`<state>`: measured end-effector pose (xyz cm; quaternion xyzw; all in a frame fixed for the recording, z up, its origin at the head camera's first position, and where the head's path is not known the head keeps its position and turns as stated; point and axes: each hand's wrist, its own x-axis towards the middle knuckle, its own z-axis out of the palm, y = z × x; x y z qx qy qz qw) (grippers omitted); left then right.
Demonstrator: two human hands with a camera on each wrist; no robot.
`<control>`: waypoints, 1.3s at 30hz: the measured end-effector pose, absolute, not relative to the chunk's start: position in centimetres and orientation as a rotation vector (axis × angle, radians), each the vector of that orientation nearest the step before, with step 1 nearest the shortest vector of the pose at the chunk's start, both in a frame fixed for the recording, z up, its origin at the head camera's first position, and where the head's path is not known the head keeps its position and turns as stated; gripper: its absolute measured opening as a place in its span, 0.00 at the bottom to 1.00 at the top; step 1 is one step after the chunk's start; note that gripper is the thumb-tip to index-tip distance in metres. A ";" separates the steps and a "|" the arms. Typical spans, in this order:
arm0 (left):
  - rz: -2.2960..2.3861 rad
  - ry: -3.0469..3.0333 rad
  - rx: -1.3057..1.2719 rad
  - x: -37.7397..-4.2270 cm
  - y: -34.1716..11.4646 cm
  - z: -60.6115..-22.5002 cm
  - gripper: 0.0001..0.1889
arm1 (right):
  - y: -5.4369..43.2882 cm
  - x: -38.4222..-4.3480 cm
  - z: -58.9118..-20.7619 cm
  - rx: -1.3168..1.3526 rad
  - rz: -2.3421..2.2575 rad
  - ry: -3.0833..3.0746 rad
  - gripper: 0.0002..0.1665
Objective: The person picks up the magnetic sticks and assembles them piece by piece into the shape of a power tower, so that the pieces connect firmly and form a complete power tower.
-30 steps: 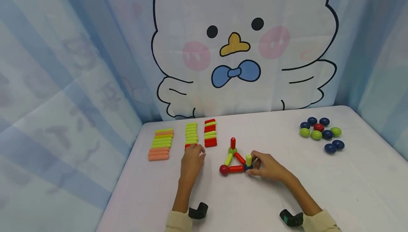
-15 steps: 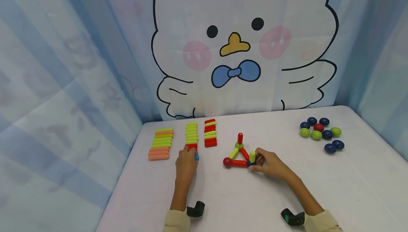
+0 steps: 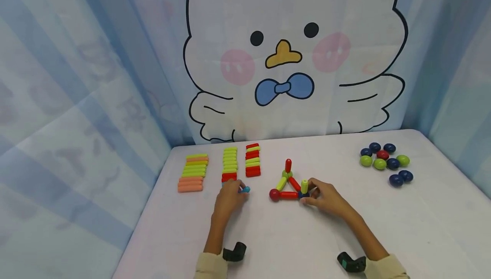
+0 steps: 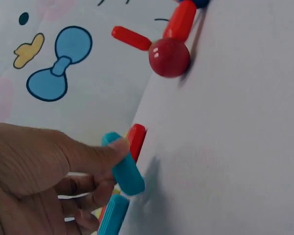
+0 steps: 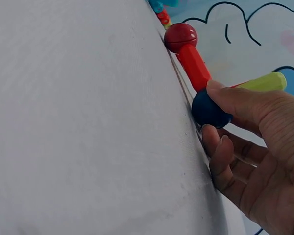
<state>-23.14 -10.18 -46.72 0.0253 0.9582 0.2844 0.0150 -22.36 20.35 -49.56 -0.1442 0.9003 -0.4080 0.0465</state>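
My left hand (image 3: 229, 200) pinches a light-blue stick (image 4: 130, 178) between thumb and fingers, just above the table. A second blue stick (image 4: 113, 215) lies below it, at the near end of the middle row of sticks. A triangle of sticks and balls stands at mid-table: a red ball (image 3: 274, 195), a green ball (image 3: 287, 174) and a dark blue ball (image 5: 208, 110) joined by rods. Upright on it are a red stick (image 3: 288, 165) and a yellow-green stick (image 3: 304, 186). My right hand (image 3: 327, 199) grips the dark blue corner ball with thumb and fingertips.
Orange, yellow and green sticks (image 3: 194, 174) lie in a row at the left. Beside them are a green-and-red row (image 3: 230, 159) and a mixed red-and-green row (image 3: 252, 160). Several loose balls (image 3: 379, 164) sit at the back right. A printed curtain (image 3: 284, 113) hangs behind the table.
The triangle has shifted right and slightly away, with my right hand still on its corner. My left hand has drawn a blue stick from the middle row's near end towards the right.
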 end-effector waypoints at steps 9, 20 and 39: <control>1.576 2.712 0.388 -22.9 -6.8 -46.9 0.15 | 20.2 -22.2 -49.2 -0.459 -1.247 2.744 0.24; 1.347 2.756 0.363 -22.6 -4.8 -48.3 0.15 | 20.3 -22.2 -49.3 -0.448 -1.243 2.747 0.24; 1.248 2.728 0.362 -22.5 -4.3 -49.1 0.16 | 24.7 -22.7 -48.2 -0.229 -1.413 2.726 0.25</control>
